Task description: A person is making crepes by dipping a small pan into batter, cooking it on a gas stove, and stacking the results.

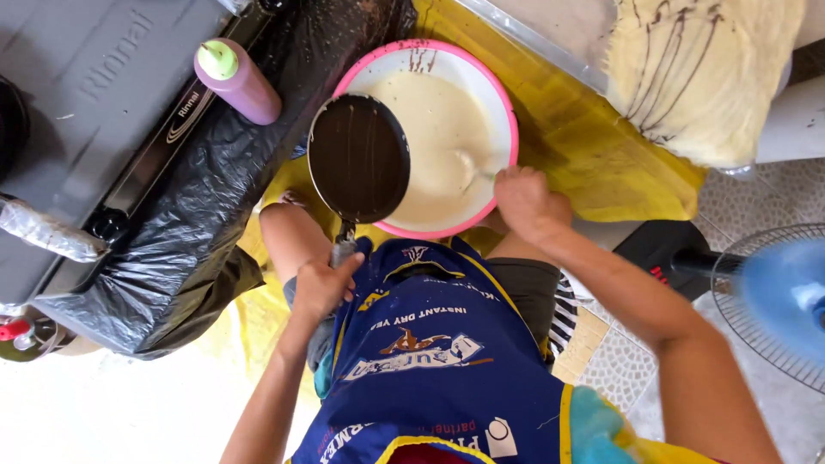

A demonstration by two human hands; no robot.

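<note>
Presently the left hand (322, 288) is closed around the handle of a dark pan (358, 157), held tilted over the near-left rim of a pink bowl (509, 112) of pale batter (438, 129). Right hand (526, 202) rests at the bowl's near-right rim, fingers curled on a ladle (468, 167) dipped in the batter. Bowl sits on yellow sheet (593, 146); purple bottle (238, 80) stands left.

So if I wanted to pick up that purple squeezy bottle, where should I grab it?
Probably around its middle. The purple squeeze bottle lies tilted on the black plastic sheet, green cap toward the stove. Come from above, fingers across the round body; the cap end is narrow and would likely slip.
</note>
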